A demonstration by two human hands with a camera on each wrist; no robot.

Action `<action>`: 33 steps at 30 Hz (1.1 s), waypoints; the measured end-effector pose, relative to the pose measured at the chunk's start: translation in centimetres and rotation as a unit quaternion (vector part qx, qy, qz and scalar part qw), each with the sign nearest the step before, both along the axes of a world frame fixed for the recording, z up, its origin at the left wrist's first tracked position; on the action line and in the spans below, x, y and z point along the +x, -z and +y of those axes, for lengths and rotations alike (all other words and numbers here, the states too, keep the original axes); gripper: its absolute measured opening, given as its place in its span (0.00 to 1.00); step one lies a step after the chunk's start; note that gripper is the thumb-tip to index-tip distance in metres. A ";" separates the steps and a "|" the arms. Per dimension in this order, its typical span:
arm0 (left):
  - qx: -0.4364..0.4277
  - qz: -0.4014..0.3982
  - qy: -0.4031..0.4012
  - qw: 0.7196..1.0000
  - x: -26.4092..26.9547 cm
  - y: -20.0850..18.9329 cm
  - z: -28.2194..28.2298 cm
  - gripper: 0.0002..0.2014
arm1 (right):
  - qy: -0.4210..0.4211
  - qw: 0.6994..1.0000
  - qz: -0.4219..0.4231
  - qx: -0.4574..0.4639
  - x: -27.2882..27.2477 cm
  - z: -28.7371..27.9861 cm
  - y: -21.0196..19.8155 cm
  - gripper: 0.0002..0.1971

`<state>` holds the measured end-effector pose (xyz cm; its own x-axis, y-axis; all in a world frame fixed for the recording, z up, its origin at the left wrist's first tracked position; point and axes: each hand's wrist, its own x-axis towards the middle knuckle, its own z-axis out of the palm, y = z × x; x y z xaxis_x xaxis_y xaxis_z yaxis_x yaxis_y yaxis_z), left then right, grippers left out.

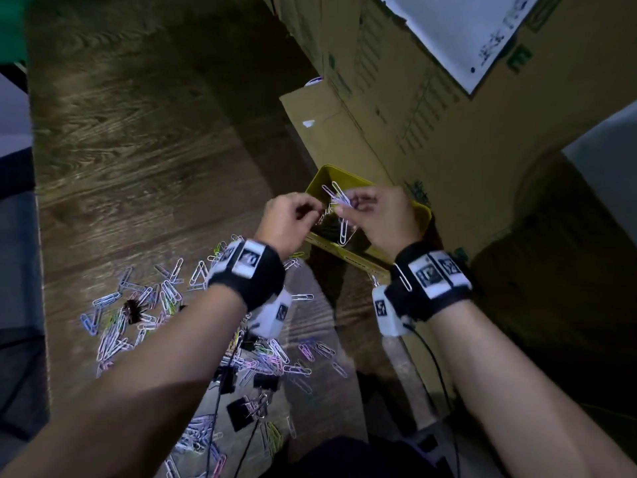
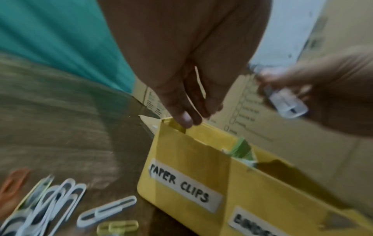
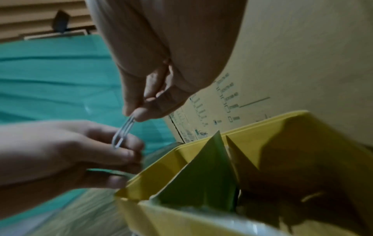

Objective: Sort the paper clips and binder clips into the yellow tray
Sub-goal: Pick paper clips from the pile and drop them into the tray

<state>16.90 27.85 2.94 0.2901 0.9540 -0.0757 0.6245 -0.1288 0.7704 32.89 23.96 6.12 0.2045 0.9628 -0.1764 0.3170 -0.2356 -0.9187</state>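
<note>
- Head camera: left hand [image 1: 289, 219] and right hand [image 1: 382, 219] meet in the air above the yellow box [image 1: 423, 215], with a tangle of paper clips [image 1: 339, 201] between their fingertips. Each grip is a curled-finger pinch on the tangle. A hanging clip [image 1: 343, 232] dangles from it over the inside of the box. The box stands on the wooden bench [image 1: 138, 132] against cardboard cartons [image 1: 448, 132]. Loose clips [image 1: 138, 305] in pale colours lie scattered by the left forearm, with black binder clips [image 1: 238, 412] nearer the body.
- Left wrist camera (blurred): the left hand's fingers [image 2: 186, 119] are pressed together just above the box's far corner. A thin pale strip shows between them, but I cannot tell whether it is a clip. The right hand [image 2: 333, 89] holds a white clip [image 2: 286, 103] at its fingertips. The front wall of the box carries a "PAPER CLIPS" label [image 2: 179, 183] and a second label [image 2: 252, 223], cut off by the edge.
- Right wrist camera: the right thumb and forefinger pinch the top of a pale clip [image 3: 123, 132]. It slants down to touch the curled fingers of the left hand [image 3: 60, 151]. Below, a green divider [image 3: 201, 167] splits the open box.
</note>
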 end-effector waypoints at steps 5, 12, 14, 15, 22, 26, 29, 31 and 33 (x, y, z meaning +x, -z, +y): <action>-0.047 0.007 -0.003 0.999 -4.5 1.2 -6.7 0.06 | -0.079 0.975 -0.198 -0.054 -0.9 4.1 2.3 0.11; -0.032 0.174 0.280 0.944 -9.6 3.5 -15.2 0.04 | -0.125 0.944 -0.284 -0.113 -1.9 4.0 4.6 0.18; -0.008 0.229 0.317 0.920 -10.3 4.6 -17.1 0.06 | -0.110 0.954 -0.262 -0.092 -1.9 3.3 4.1 0.22; 0.004 0.266 0.332 0.905 -10.7 5.3 -17.9 0.07 | -0.097 0.962 -0.243 -0.073 -2.0 2.8 3.8 0.22; -0.014 0.392 0.299 0.870 -12.6 6.6 -19.1 0.12 | -0.196 0.976 -0.073 -0.067 -3.8 -5.7 2.4 0.13; -0.025 0.413 0.271 0.869 -14.3 6.5 -19.0 0.18 | -0.420 0.875 -0.111 -0.214 -5.6 -11.1 5.3 0.10; -0.039 0.452 0.245 0.857 -13.8 5.8 -19.5 0.19 | -0.523 0.796 -0.092 -0.290 -7.8 -14.8 8.3 0.13; -0.013 0.447 0.213 0.869 -13.2 5.5 -20.1 0.14 | -0.544 0.773 -0.094 -0.313 -8.9 -16.3 9.6 0.13; -0.055 0.396 0.262 0.878 -12.5 4.4 -21.2 0.10 | -0.532 0.781 -0.109 -0.307 -9.2 -17.0 10.6 0.12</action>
